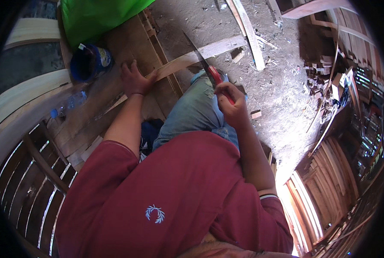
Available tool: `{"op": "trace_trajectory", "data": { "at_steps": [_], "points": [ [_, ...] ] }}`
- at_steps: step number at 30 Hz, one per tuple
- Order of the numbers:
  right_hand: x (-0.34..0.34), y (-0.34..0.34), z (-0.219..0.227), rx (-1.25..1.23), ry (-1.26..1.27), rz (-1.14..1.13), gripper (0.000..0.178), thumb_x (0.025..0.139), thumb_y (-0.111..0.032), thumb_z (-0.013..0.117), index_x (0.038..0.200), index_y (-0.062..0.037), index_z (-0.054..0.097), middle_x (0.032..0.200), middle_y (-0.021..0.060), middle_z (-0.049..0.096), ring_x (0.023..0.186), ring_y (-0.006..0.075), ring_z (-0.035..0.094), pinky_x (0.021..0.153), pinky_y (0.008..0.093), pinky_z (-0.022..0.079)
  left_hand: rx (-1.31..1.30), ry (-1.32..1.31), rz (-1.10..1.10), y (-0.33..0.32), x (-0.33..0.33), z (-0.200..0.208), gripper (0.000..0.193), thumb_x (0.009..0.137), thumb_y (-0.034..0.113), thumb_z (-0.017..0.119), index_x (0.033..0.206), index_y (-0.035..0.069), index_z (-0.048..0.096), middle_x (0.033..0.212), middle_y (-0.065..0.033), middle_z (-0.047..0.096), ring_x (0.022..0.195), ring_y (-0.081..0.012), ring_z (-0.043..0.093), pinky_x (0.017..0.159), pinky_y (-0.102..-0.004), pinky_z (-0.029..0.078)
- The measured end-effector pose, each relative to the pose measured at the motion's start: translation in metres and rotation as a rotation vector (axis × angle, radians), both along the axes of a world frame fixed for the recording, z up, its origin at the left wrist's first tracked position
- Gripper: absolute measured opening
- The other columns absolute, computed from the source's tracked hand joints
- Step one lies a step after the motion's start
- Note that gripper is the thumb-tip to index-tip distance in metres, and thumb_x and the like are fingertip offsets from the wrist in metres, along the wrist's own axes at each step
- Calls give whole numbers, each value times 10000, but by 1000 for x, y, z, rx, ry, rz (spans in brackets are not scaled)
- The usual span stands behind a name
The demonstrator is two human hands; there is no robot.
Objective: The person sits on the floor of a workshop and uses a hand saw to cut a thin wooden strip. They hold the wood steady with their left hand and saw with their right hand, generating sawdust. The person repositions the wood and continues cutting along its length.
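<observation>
My right hand (232, 103) is wrapped round the red handle of a handsaw (212, 74). The saw's dark, narrow blade points up and away to the left, crossing over a pale wooden board (179, 65). That board lies slantwise from the wooden bench (134, 45) out over the floor, passing just beyond my jeans-clad knee (196, 101). At the board's near-left end my left hand (136, 80) rests on the bench, fingers spread, with its thumb against the wood. Whether the saw teeth bite into the board cannot be made out.
A blue bucket (88, 63) and a clear plastic bottle (70, 103) stand and lie left of my left hand. Green sheeting (97, 17) hangs beyond the bucket. Long strips (253, 41) lie on the dirt floor; offcuts (319, 79) pile up at right, near stacked planks (329, 167).
</observation>
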State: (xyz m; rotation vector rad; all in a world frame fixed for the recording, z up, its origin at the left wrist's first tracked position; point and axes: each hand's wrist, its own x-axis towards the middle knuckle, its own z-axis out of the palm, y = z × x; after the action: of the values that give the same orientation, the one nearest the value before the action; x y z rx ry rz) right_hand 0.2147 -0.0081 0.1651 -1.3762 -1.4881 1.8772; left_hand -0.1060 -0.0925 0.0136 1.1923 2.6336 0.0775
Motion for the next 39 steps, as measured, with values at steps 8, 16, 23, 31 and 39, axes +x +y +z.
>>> {"op": "trace_trajectory", "data": {
  "at_steps": [8, 16, 23, 31, 39],
  "points": [
    [15, -34, -1, 35, 36, 35, 143, 924, -14, 561, 1051, -14, 626, 955, 44, 657, 934, 109, 609, 885, 271, 485, 111, -15, 49, -35, -26, -29, 951, 874, 766, 577, 1545, 113, 409, 1572, -313, 353, 1473, -461, 345, 1199, -524, 324],
    [14, -39, 3, 137, -8, 125, 163, 901, -15, 557, 1045, -21, 631, 950, 44, 658, 929, 106, 615, 874, 276, 489, -20, 7, 93, -51, -25, -24, 1046, 831, 822, 569, 1578, 118, 365, 1556, -280, 399, 1464, -428, 379, 1200, -519, 321],
    [37, -50, -7, -12, 60, 59, 181, 908, 39, 526, 1055, -14, 616, 952, 27, 627, 886, 74, 570, 817, 238, 458, -48, 22, 61, -39, -9, 3, 1052, 804, 807, 609, 1567, 118, 386, 1547, -253, 418, 1438, -415, 410, 1177, -506, 351],
    [21, -48, -7, 90, -2, 109, 156, 955, 68, 524, 1061, -23, 593, 926, 0, 574, 781, 34, 491, 699, 202, 419, 118, 85, -375, -18, 2, -3, 890, 828, 751, 630, 1499, 185, 488, 1585, -225, 375, 1468, -419, 349, 1176, -611, 298],
    [14, -31, -2, 88, -38, 173, 187, 896, 65, 508, 1035, -15, 603, 924, 14, 599, 825, 60, 541, 744, 215, 443, 293, -108, -577, -10, 13, -18, 707, 831, 638, 717, 1373, 198, 603, 1605, -206, 357, 1489, -426, 324, 1206, -597, 277]
  ]
}}
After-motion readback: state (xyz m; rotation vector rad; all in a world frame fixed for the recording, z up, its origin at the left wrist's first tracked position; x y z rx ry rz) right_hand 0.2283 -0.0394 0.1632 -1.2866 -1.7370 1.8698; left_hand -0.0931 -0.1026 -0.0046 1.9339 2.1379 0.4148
